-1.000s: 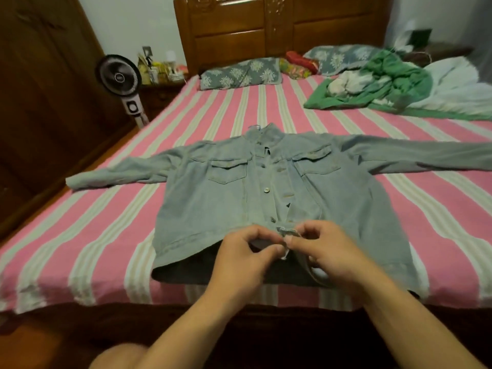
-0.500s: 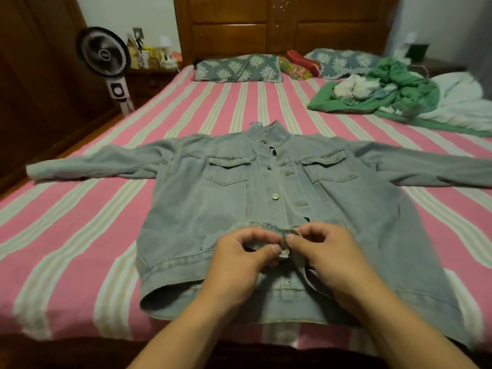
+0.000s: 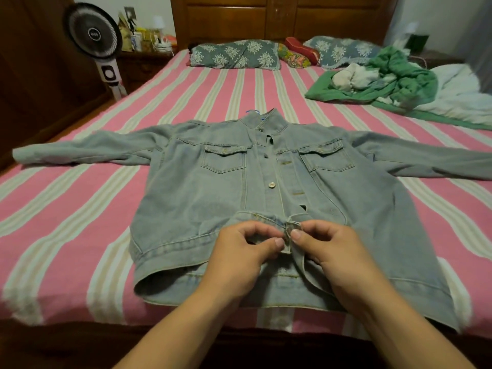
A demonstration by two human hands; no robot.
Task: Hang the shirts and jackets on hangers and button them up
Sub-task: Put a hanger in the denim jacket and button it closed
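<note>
Pinching the lower front of the denim jacket [image 3: 207, 198], both hands meet at the placket near the hem: the left hand [image 3: 239, 259] holds the button-side edge between thumb and forefinger, and the right hand [image 3: 332, 257] pinches the buttonhole edge just at its 3 o'clock, fingertips almost touching. Whether a button sits between them is too hidden to tell. The jacket lies flat on the bed [image 3: 66, 222], front up, its long axis running from the hem at 6 o'clock to the collar at 12 o'clock, so the remaining fastenings lie straight ahead of both hands, about equally near to each. Next up the placket, a pale button [image 3: 271, 185] shows at 12 o'clock, with gaps above it that look unfastened; I judge the work will go upward along that line. Sleeves spread to 9 and 3 o'clock. A blue bit at the collar may be a hanger hook; I cannot be sure. Farther off, a green heap of clothes [image 3: 394, 78] lies at 2 o'clock, pillows [image 3: 234, 54] at 12, a fan [image 3: 93, 35] at 10. Nothing blocks the placket.
</note>
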